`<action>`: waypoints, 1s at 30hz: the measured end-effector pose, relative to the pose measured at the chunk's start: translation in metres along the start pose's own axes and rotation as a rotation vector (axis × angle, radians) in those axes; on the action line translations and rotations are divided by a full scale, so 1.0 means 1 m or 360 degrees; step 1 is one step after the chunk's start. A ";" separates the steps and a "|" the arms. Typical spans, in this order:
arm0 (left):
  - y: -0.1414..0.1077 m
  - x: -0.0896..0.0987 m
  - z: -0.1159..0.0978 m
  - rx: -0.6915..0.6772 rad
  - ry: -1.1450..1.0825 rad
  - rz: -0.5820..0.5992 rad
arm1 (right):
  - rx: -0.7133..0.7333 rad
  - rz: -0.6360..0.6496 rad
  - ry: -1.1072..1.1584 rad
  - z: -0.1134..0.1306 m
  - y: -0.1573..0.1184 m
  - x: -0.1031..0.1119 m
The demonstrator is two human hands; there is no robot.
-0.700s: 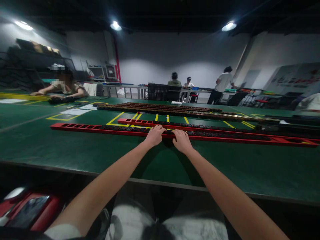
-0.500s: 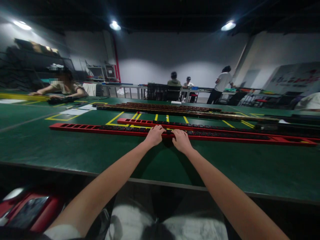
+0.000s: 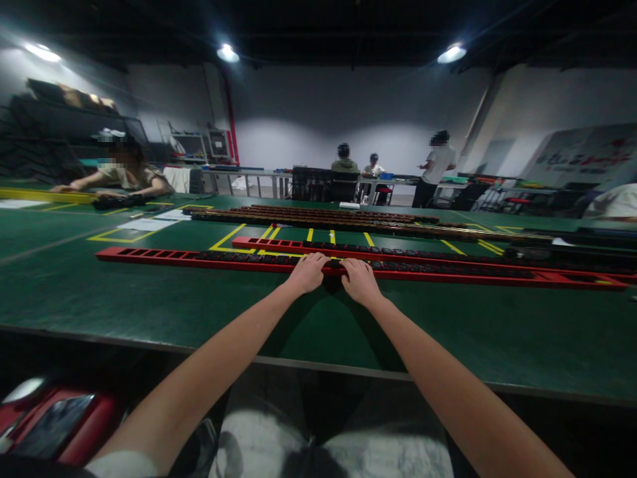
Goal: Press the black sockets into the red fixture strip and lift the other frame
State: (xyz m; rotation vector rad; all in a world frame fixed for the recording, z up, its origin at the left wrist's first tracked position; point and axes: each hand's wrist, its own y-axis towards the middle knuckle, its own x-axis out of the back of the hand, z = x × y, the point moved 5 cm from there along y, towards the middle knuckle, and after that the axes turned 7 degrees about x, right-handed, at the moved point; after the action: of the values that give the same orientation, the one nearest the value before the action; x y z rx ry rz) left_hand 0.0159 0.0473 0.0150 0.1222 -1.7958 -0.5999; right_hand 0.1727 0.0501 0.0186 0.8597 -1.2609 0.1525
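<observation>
A long red slotted tray (image 3: 478, 279) lies across the green table in front of me. Dark square-looking pieces fill most of its slots, while several slots at its left end hold nothing. Near the tray's middle, my left hand (image 3: 308, 272) and my right hand (image 3: 361, 277) face each other with curled fingers. Between their fingertips sits a small black piece (image 3: 334, 263), which both hands pinch from its two sides at the tray. The fingers partly hide it, and its exact kind is too small to make out. A second red slotted tray (image 3: 239, 242) lies just behind, also filled with dark pieces.
Long brown and black strips (image 3: 298, 214) lie farther back on the green table (image 3: 199, 305). Yellow tape lines and white paper sheets (image 3: 149, 224) mark the left side. A co-worker (image 3: 134, 172) sits at the left; other people are farther off. Black parts (image 3: 542, 254) lie at right.
Both hands stay at the same place on the tray, with hardly any shift of the fingers. In the background, the standing person has turned and moved slightly left.
</observation>
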 end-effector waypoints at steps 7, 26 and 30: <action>0.002 -0.005 0.001 -0.0059 0.0031 0.0068 | -0.0007 -0.0010 -0.0001 0.000 0.000 -0.001; 0.020 0.001 0.025 0.0194 0.0261 0.0253 | -0.0114 -0.0047 -0.0041 -0.004 -0.005 0.005; 0.015 0.011 0.045 0.0264 0.0179 0.0314 | -0.0130 -0.0032 -0.0057 -0.005 -0.008 0.008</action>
State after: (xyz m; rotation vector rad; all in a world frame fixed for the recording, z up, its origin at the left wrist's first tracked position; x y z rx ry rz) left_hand -0.0262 0.0711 0.0228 0.0888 -1.7220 -0.2977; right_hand 0.1834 0.0453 0.0215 0.8076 -1.2832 0.0697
